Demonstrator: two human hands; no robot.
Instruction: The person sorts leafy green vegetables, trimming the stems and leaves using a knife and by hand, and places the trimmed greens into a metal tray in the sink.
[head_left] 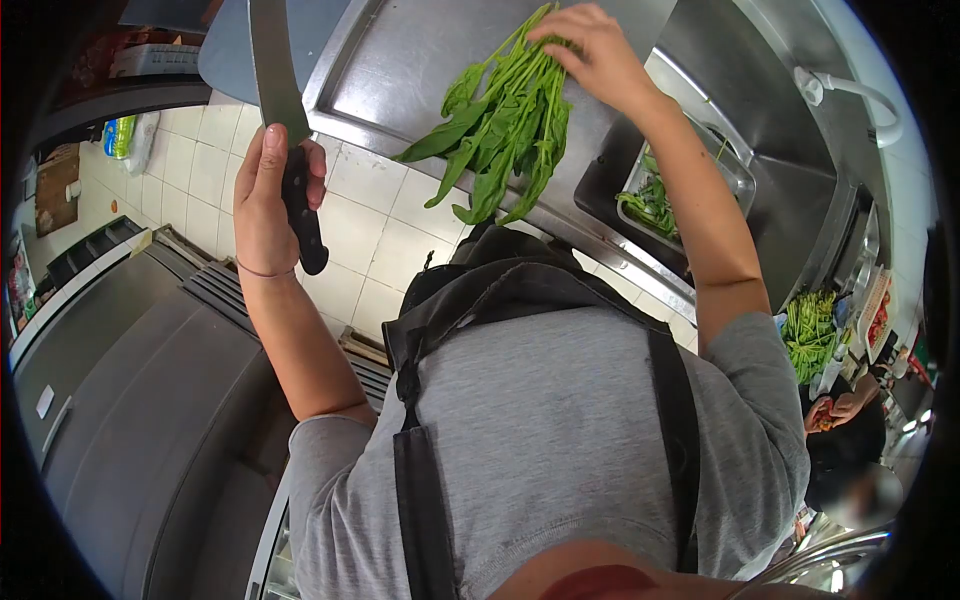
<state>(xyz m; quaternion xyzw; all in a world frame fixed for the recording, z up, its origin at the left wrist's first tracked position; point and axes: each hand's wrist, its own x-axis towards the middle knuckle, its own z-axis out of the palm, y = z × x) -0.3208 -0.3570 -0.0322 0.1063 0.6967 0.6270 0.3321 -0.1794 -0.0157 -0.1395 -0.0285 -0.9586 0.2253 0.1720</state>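
My left hand (270, 195) is wrapped round the black handle of a large knife (281, 75). Its long blade points up and runs out of the top of the view. My right hand (590, 55) closes on the stems of a bunch of leafy greens (510, 140), whose leaves fan out toward my body. The bunch hangs over the front rim of a steel counter (400, 75). My fingertips partly hide where the stems are held.
Right of the counter is a steel sink (790, 190) with a metal tray (738, 175) holding more greens (655, 205). A grey-blue board (225, 60) lies at the upper left. Another person's hands (850, 402) work at the far right, near a pile of greens (810, 335).
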